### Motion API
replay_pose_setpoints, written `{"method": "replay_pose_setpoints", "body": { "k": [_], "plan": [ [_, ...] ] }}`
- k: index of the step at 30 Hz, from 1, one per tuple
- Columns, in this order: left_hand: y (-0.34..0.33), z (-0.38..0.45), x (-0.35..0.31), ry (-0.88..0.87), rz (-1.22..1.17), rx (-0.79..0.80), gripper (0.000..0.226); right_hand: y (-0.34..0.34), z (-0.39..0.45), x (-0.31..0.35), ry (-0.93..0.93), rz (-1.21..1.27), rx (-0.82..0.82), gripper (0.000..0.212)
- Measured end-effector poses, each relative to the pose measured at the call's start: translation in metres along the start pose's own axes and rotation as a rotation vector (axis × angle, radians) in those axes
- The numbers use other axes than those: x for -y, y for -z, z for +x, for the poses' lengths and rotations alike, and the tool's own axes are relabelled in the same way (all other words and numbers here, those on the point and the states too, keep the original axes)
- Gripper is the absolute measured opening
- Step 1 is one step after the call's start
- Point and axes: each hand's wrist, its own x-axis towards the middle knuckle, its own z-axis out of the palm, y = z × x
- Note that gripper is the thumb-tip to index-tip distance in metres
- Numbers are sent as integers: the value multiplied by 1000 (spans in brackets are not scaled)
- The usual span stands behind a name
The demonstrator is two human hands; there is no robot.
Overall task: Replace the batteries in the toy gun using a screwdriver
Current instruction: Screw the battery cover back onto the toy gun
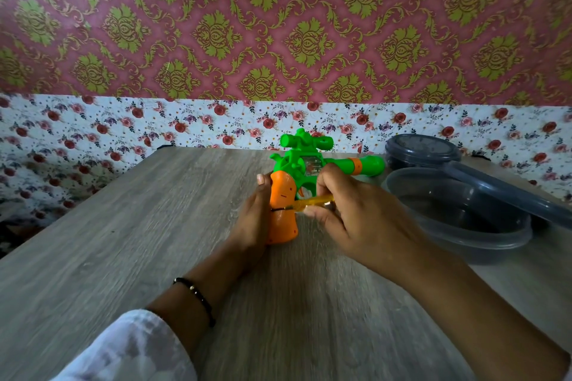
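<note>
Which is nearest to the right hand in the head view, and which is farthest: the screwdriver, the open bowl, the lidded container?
From the right hand:
1. Screwdriver: held in that hand, tip at the orange grip.
2. Open bowl: just to the hand's right on the table.
3. Lidded container: farther back and right, by the wall.

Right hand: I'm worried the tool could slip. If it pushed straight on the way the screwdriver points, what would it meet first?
The right hand aims the screwdriver leftward; its tip already looks to be at the toy gun grip. Past that lies the left hand bracing the grip's far side, though depth is unclear.
</note>
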Motion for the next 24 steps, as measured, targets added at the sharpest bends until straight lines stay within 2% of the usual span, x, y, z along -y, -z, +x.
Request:
{"method": "replay_pose_setpoints", "body": {
  "k": [2,4,8,15,17,20,22,24],
  "plan": [
    [0,0,0,-9,1,-1,74,0,-1,-1,23,-149,-83,34],
    [0,0,0,-5,10,-7,73,1,-3,-1,18,-198,-94,36],
    [1,-1,0,8,17,-10,76,0,-4,0,-29,-33,-5,29],
    [-1,-2,-3,-10,20,-46,70,2,-2,3,-22,49,116,19],
    [-2,-3,-4,-5,9,-48,71,0,-2,1,10,-37,40,18],
    [-2,-2,-4,-8,7,-37,72,-2,-2,-1,-5,-137,-73,36],
    [-1,-2,-3,-16,20,-24,73,-4,-4,-1,-36,-138,-84,39],
    [-1,-2,-2,-19,20,-20,72,-5,-4,0,-56,-55,-34,31]
  ]
}}
